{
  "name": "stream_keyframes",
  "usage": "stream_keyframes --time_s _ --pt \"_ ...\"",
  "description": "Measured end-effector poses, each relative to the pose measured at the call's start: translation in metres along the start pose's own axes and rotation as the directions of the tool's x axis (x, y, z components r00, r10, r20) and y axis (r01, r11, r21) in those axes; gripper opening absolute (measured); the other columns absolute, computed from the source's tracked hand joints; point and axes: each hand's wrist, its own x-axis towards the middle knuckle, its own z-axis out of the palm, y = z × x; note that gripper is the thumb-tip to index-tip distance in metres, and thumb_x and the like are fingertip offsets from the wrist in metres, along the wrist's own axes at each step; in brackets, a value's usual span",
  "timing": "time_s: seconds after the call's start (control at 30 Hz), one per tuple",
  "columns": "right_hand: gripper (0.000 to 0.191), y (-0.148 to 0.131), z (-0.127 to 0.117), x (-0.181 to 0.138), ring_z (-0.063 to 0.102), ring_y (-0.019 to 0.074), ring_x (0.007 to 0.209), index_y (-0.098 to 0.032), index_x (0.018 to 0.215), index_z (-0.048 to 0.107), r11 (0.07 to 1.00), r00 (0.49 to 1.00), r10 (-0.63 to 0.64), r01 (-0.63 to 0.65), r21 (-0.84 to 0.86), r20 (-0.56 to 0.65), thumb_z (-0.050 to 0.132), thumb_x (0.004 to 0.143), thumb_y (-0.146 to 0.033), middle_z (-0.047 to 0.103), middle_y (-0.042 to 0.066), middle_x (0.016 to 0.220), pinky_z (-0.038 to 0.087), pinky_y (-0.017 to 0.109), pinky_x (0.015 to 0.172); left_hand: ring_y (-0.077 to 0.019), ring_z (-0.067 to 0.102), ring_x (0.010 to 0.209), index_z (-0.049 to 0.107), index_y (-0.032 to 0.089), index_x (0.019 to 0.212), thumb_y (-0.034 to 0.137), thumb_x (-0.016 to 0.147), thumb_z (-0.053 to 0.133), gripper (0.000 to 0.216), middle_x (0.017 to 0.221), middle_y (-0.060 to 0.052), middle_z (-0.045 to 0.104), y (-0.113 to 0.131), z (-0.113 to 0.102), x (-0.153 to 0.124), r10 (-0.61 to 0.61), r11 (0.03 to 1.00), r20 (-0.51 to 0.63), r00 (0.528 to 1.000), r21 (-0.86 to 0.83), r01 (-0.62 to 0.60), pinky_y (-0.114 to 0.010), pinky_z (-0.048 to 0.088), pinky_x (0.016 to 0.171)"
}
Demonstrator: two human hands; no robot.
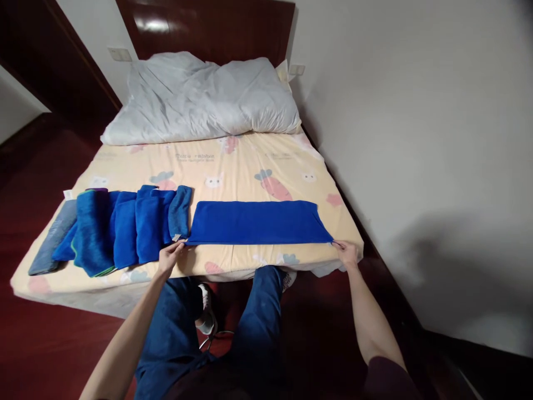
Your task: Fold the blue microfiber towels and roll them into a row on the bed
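Note:
A blue towel [256, 222] lies spread in a long strip across the near part of the bed. My left hand [170, 258] pinches its near left corner, and my right hand [346, 253] pinches the near right corner. Between the two hands the near edge is pulled straight. Just left of the strip, a row of folded blue towels [125, 228] overlaps, one of them edged in green. The closest of these, a small folded towel [180, 211] with a white tag, sits right by my left hand.
The bed [233, 166] has a yellow sheet printed with carrots and rabbits. A pale grey quilt [204, 103] is heaped against the dark wooden headboard [208, 28]. A white wall [437, 139] rises along the right side. A grey-blue folded cloth [54, 236] lies at the far left.

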Motion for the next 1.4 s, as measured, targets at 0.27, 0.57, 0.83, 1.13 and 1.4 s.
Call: stream_keyframes --time_s 0.27,0.57,0.83,1.13,1.4 --pt "0.031 0.018 -0.013 -0.029 0.064 0.0271 0.119 -0.016 0.091 0.079 0.982 0.985 -0.110 0.128 -0.141 0.130 0.053 0.080 -0.028 0.075 0.013 0.113 0.047 0.043 0.109 -0.0308 0.066 0.107 0.079 0.022 0.098 0.054 0.084 0.055 0.043 0.110 -0.010 0.076 -0.010 -0.027 -0.024 0.265 0.856 0.336 0.904 0.350 -0.381 -0.046 0.054 0.097" --pt "0.052 -0.108 0.047 -0.035 0.030 0.0335 0.147 -0.018 0.142 0.055 0.957 0.980 -0.200 0.199 -0.212 0.017 0.042 0.091 -0.020 0.044 0.010 0.156 0.020 0.064 0.118 -0.0319 0.047 0.137 0.069 0.026 0.125 0.024 0.090 0.044 0.043 0.145 -0.005 0.056 0.052 0.029 -0.024 0.514 0.444 0.486 0.706 0.554 -0.705 -0.053 0.040 0.111" --pt "0.059 -0.257 0.219 -0.080 0.007 0.0266 0.155 -0.021 0.159 0.026 0.906 0.816 -0.370 0.424 -0.024 0.444 0.034 0.101 -0.032 0.017 0.001 0.167 0.001 0.053 0.123 -0.0292 0.020 0.153 0.034 0.013 0.155 0.026 0.095 0.035 0.061 0.163 -0.012 0.028 0.072 0.209 -0.053 0.479 0.535 0.474 0.739 0.510 -0.674 -0.051 0.021 0.124" --pt "0.057 -0.239 0.229 -0.084 0.007 0.0214 0.155 -0.022 0.159 0.023 0.872 0.779 -0.414 0.488 -0.043 0.470 0.030 0.104 -0.038 0.015 -0.002 0.167 0.001 0.047 0.124 -0.0277 0.027 0.151 0.034 0.018 0.156 0.028 0.096 0.036 0.061 0.161 -0.010 0.031 0.037 0.206 -0.051 0.510 0.532 0.495 0.703 0.461 -0.710 -0.050 0.019 0.124" --pt "0.062 -0.132 0.142 -0.023 0.009 0.0193 0.155 -0.021 0.159 0.025 0.867 0.879 -0.214 0.372 -0.331 0.427 0.023 0.105 -0.051 0.014 0.001 0.167 0.003 0.043 0.126 -0.0326 0.015 0.154 0.036 0.021 0.155 0.039 0.096 0.042 0.062 0.166 -0.009 0.020 0.025 0.122 -0.040 0.419 0.631 0.159 0.894 0.657 -0.413 -0.057 0.012 0.123"
